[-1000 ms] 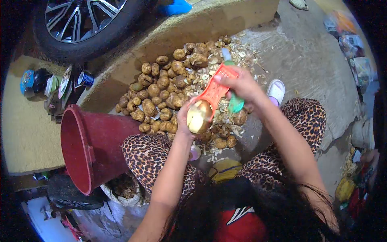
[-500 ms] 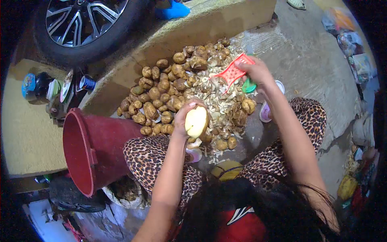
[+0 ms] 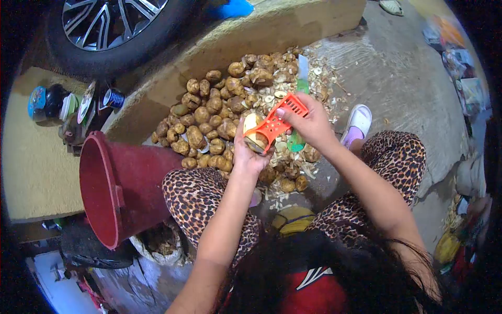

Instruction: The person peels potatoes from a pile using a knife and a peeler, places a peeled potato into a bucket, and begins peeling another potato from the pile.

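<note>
My left hand (image 3: 250, 157) is closed around a partly peeled potato (image 3: 253, 121), pale on its upper side with brown skin left below. My right hand (image 3: 312, 124) grips an orange-red peeler (image 3: 277, 121), its forked end lying against that potato. A green-handled knife (image 3: 303, 83) is also held in the right hand: the pale blade points away from me and the green handle end shows below the fingers. Beyond both hands lies a heap of unpeeled brown potatoes (image 3: 201, 115). Peelings (image 3: 314, 68) are scattered over the floor beside and under the right hand.
To the left, a dark red bucket (image 3: 144, 178) lies tilted with its mouth facing left. A low concrete ledge (image 3: 293, 36) and a car wheel (image 3: 112, 26) border the far side. Bags (image 3: 460, 68) lie along the right edge. My legs flank the work area.
My right hand has moved left and down, bringing the peeler onto the potato; the knife moved with it. My left hand has turned the potato, so less of its pale face shows.
</note>
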`<act>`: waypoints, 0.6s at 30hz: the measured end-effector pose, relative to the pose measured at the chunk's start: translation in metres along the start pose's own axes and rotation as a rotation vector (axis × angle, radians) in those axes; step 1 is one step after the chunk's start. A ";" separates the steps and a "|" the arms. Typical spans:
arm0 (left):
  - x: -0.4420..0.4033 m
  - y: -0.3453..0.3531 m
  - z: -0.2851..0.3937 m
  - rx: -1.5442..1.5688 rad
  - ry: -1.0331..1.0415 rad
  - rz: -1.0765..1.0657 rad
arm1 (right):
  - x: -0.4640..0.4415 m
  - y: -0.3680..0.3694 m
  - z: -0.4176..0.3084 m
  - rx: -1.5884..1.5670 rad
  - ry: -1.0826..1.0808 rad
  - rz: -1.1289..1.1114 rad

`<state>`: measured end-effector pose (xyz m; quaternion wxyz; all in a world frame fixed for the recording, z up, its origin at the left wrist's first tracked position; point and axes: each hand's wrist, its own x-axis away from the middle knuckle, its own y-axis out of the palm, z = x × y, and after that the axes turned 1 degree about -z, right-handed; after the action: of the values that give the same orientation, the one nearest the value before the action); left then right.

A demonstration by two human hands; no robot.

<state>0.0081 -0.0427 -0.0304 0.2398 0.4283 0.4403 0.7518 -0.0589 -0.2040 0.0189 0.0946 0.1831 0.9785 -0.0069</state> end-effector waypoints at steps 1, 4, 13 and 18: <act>0.000 0.011 -0.005 -0.027 0.045 0.073 | -0.001 0.001 -0.001 -0.013 0.019 0.013; 0.006 0.028 -0.006 -0.075 0.088 0.167 | -0.006 -0.006 -0.020 -0.112 0.148 -0.009; 0.013 0.029 -0.002 -0.093 0.056 0.094 | -0.007 -0.016 -0.045 -0.032 0.200 0.073; 0.014 0.028 -0.006 -0.069 0.052 0.010 | -0.007 -0.013 -0.025 -0.008 -0.004 -0.069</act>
<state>-0.0041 -0.0490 -0.0012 0.2391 0.4024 0.4179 0.7786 -0.0616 -0.2177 0.0443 0.0971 0.1489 0.9841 -0.0067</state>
